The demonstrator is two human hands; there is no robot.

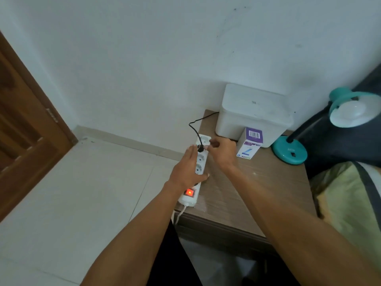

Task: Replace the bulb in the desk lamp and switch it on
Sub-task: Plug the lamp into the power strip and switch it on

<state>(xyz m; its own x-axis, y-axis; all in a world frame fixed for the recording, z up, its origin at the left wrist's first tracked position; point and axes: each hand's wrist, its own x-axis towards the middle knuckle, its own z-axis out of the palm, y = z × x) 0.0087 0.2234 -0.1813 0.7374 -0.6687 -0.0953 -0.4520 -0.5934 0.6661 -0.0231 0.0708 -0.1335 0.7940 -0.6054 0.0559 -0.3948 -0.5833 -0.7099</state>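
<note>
Plugging in: right hand point(221, 153) pinches the black plug point(200, 149) at the power strip point(201, 162), left hand point(188, 169) flat, steadying it; next, seat plug squarely

Your left hand point(186, 169) reaches toward 1 o'clock, fingers straight and together, thumb curled under. Your right hand point(221, 153) sits just beside it at 2 o'clock, fingers curled in a pinch, forearm stretching toward 11 o'clock.

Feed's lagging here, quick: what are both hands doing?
Left hand: open, steadying the power strip.
Right hand: pinching the black plug.
</note>
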